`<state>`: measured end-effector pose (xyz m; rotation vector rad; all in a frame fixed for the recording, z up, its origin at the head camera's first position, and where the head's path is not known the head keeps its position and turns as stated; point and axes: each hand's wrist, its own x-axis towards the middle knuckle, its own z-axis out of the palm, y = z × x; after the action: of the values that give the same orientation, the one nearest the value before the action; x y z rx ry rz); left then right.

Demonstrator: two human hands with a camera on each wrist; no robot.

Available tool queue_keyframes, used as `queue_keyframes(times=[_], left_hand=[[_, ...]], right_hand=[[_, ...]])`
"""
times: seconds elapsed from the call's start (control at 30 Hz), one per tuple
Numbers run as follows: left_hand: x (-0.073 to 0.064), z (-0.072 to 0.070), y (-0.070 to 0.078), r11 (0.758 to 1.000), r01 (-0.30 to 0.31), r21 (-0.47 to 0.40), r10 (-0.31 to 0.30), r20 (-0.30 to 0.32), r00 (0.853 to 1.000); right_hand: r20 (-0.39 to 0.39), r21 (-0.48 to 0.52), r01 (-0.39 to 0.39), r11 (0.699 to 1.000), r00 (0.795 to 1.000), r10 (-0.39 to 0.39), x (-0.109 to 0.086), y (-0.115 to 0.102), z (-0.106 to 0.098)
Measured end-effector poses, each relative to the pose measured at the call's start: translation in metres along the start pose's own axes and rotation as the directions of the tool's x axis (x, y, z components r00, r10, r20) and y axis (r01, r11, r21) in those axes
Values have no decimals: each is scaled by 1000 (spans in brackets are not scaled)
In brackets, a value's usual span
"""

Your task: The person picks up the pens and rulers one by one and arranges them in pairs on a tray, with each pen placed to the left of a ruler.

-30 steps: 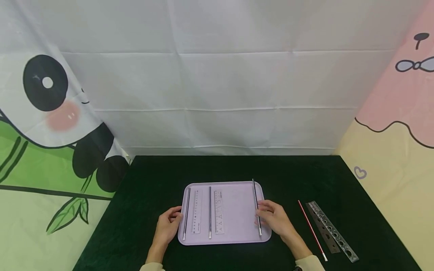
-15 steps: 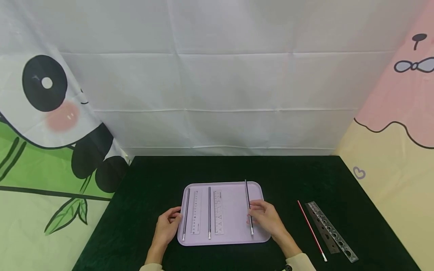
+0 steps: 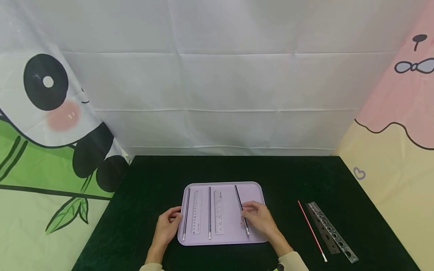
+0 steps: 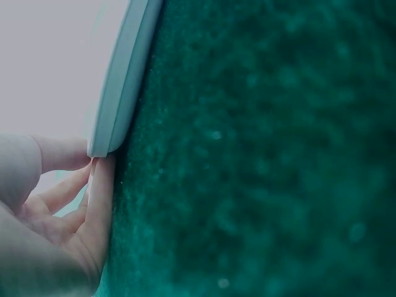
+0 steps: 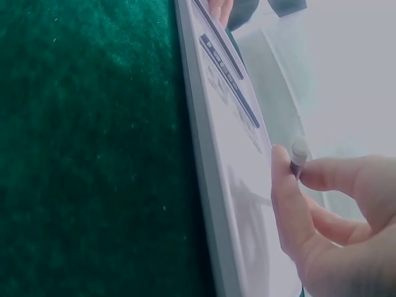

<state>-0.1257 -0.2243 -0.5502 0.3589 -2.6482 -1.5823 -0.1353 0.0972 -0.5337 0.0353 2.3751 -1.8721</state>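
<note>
A pale purple tray (image 3: 230, 210) lies on the dark green table. My left hand (image 3: 167, 224) grips its left edge; in the left wrist view the thumb is on top and fingers (image 4: 99, 204) reach under the rim (image 4: 117, 93). Over the tray's right half, my right hand (image 3: 260, 220) pinches a dark pencil (image 3: 239, 197) between thumb and fingers, its white eraser end (image 5: 300, 148) towards me. On the tray's left half lie two dark pencils, one by the left rim (image 3: 186, 214) and another pencil (image 3: 210, 210) alternating with a clear ruler (image 3: 196, 212) and a stencil ruler (image 3: 218, 216).
To the right of the tray, a red pencil (image 3: 312, 230) lies slanted on the green cloth (image 3: 281, 173). Beside it are a grey ruler with holes (image 3: 323, 229) and a clear stencil ruler (image 3: 333, 231), partly overlapping. A white curtain (image 3: 230, 82) hangs behind the table.
My right hand has moved left over the tray with the dark pencil, from near the right rim further inward, and the pencil now slants more. My left hand stays on the tray's edge.
</note>
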Motion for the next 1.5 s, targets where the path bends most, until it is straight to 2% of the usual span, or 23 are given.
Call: queue_keyframes(times=[0.5, 0.67, 0.93, 1.07, 1.5], left_hand=[[1, 1, 1, 1000, 13, 0, -13, -5, 1000], [1, 0, 0, 1000, 22, 3, -22, 2, 1000], [0, -1, 0, 1000, 25, 1, -25, 9, 1000], [1, -1, 0, 1000, 26, -1, -26, 6, 1000], [2, 1, -1, 1000, 26, -4, -26, 1, 1000]], right_hand=[[10, -51, -14, 999, 1000, 15, 2, -3, 9], [-5, -80, 4, 997, 1000, -5, 2, -3, 12], [-52, -252, 43, 967, 997, -58, 2, -7, 17], [-74, -307, 58, 950, 994, -85, 1, -8, 19], [-53, -337, 55, 940, 996, -77, 2, -7, 29]])
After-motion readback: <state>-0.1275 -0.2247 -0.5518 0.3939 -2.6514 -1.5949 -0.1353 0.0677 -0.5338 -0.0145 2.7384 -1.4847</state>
